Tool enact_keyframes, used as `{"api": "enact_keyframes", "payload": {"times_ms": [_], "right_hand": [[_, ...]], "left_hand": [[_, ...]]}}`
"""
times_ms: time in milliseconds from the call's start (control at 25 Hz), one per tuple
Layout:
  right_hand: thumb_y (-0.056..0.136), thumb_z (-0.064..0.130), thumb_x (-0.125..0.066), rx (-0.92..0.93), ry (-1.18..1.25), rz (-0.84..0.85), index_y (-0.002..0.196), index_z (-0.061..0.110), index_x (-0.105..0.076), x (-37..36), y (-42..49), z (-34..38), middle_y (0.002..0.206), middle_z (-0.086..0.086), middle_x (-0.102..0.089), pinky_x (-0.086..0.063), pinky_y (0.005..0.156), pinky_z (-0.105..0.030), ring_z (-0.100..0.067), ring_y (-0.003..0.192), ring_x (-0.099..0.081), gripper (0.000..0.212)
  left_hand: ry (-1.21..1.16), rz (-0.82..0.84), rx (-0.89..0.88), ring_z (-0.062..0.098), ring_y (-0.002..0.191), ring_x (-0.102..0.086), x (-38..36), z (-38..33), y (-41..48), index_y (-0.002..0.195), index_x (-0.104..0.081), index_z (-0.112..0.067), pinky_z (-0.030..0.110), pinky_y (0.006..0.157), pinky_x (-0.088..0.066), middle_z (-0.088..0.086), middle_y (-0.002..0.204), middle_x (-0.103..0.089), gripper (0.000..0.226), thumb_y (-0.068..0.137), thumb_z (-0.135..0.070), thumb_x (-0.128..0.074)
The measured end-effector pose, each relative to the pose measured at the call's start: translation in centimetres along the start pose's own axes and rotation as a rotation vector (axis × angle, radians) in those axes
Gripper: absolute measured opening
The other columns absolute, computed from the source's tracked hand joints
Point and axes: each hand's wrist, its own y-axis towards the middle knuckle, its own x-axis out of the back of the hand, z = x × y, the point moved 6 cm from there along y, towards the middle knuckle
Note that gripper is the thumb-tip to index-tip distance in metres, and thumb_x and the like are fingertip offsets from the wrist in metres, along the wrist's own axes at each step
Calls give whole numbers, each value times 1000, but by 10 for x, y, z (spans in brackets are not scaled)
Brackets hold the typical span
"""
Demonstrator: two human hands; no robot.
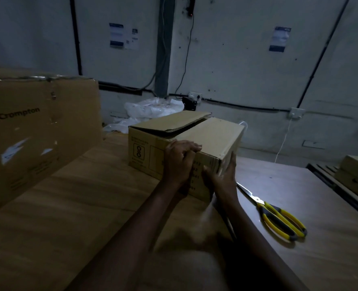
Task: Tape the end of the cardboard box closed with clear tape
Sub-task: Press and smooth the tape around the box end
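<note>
A brown cardboard box [211, 135] lies on the wooden table [79, 206], its near end facing me. One top flap stands slightly raised along the middle seam. My left hand [180, 160] presses flat on the near face, its fingers curled over the top edge. Around the box's near right corner wraps my right hand [222, 177], thumb on the front, fingers along the right side. No tape roll is visible; whether tape lies under the hands I cannot tell.
Yellow-handled scissors [279, 219] lie on the table right of my right arm. A large "Crompton" carton [37, 133] stands at the left. White plastic bags [153, 108] sit behind the box. More cartons [356, 175] are at the far right.
</note>
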Motion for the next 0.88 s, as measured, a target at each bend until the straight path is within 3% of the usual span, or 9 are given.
{"api": "enact_keyframes", "payload": {"times_ms": [160,320,480,640,760,840,880], "right_hand": [[67,62,-63,184,-72,-132,149,25,-21,3,16,51,159,-10,-19,-37,103,-37,-25,138,-31,99],[74,53,-71,212,-206,-117,140,25,-41,-6,31,56,160,-8,-19,-35,110,-55,-27,146,-21,78],[65,59,-75,168,-186,-143,146,31,-25,-3,31,42,160,-6,-18,-36,108,-58,-29,143,-26,99],[59,53,-82,47,-38,-37,146,44,-10,-3,16,11,154,-4,-29,-43,103,-53,-27,135,-38,114],[50,57,-88,-76,-1,96,143,55,-3,-3,6,-22,153,-4,-31,-44,102,-57,-29,133,-42,125],[53,53,-87,-131,42,176,144,52,-2,-2,8,-31,152,-3,-29,-46,101,-55,-28,132,-41,125],[63,45,-83,-163,128,179,147,47,-4,1,12,-33,148,-2,-30,-47,100,-51,-28,131,-41,115]], "left_hand": [[18,-2,12,10,90,-65,1,-3,0,85,-75,-12,51,97,-43,1,89,-74,38,80,-28,-41],[54,23,14,9,90,-61,3,-4,-1,88,-74,-11,50,99,-41,4,91,-73,39,79,-29,-40],[52,38,19,0,89,-59,2,-4,0,85,-75,-13,37,104,-37,0,90,-74,40,79,-31,-39],[13,27,3,2,89,-62,1,-5,2,84,-75,-12,49,100,-41,0,90,-75,39,77,-29,-41],[16,22,-6,5,93,-61,0,-5,0,87,-75,-10,49,98,-43,3,93,-75,39,77,-28,-41],[49,-33,-57,12,100,-61,5,-11,-3,89,-73,-8,46,99,-43,5,96,-73,36,78,-24,-43],[75,-91,-100,16,102,-60,10,-16,-4,90,-72,-8,41,97,-45,7,98,-72,32,79,-19,-44]]}}
